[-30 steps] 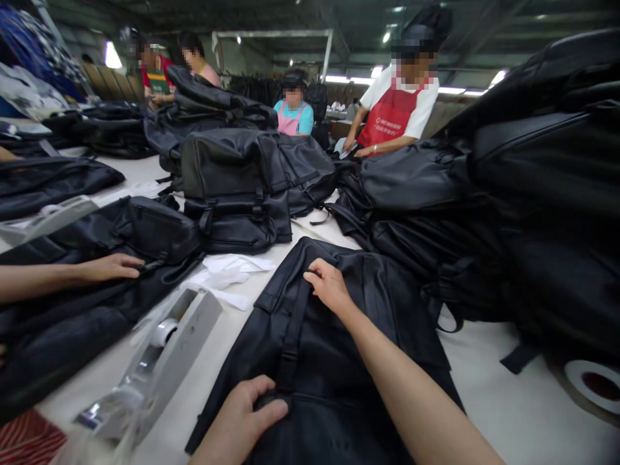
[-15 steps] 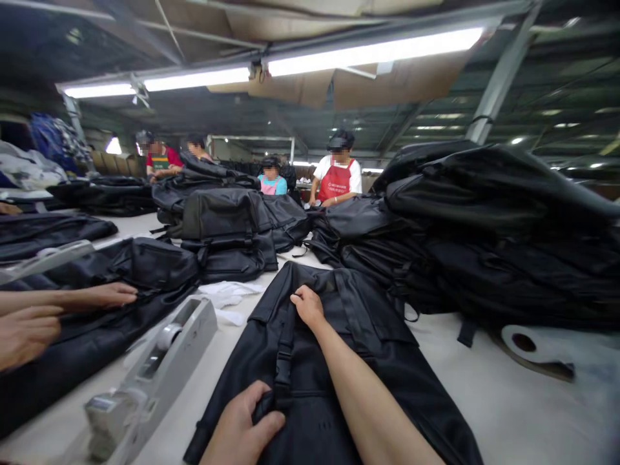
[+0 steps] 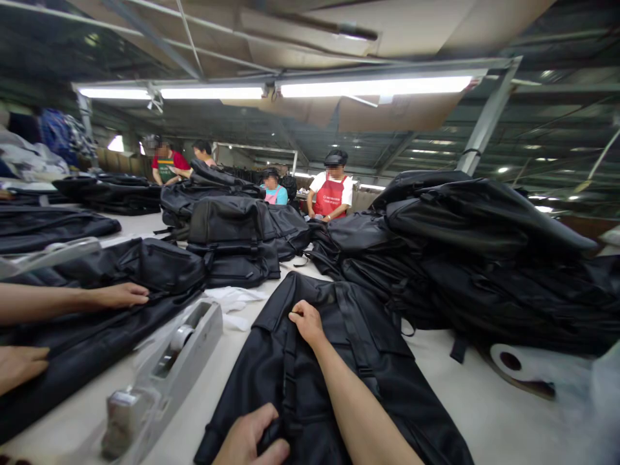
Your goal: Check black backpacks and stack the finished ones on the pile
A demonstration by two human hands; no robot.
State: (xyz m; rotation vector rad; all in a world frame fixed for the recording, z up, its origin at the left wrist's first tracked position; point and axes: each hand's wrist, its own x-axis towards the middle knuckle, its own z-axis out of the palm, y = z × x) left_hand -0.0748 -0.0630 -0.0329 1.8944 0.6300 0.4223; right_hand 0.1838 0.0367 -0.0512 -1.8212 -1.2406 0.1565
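A black bag (image 3: 387,374) lies flat on the pale table in front of me, with two dark straps running along it. My right hand (image 3: 307,321) is closed in a pinch at the upper end of the left strap (image 3: 289,361), near the bag's top. Lower down, my left hand (image 3: 254,436) rests at the bag's near part, left of the strap's lower end. Its thumb and fingers are curved round a bit of black material between them. The bottom of this hand is cut off by the frame edge.
A grey tape dispenser (image 3: 188,361) stands left of the bag. Another person's hands (image 3: 121,296) work on a black bag (image 3: 159,265) farther left. Black bags (image 3: 484,258) are piled at right, behind a white roll (image 3: 513,361). Several people stand beyond.
The view has tilted up slightly. Both my hands keep much the same places on the bag. The buckle on the left strap now looks turned or less visible. The neighbour's nearer hand has shifted left.
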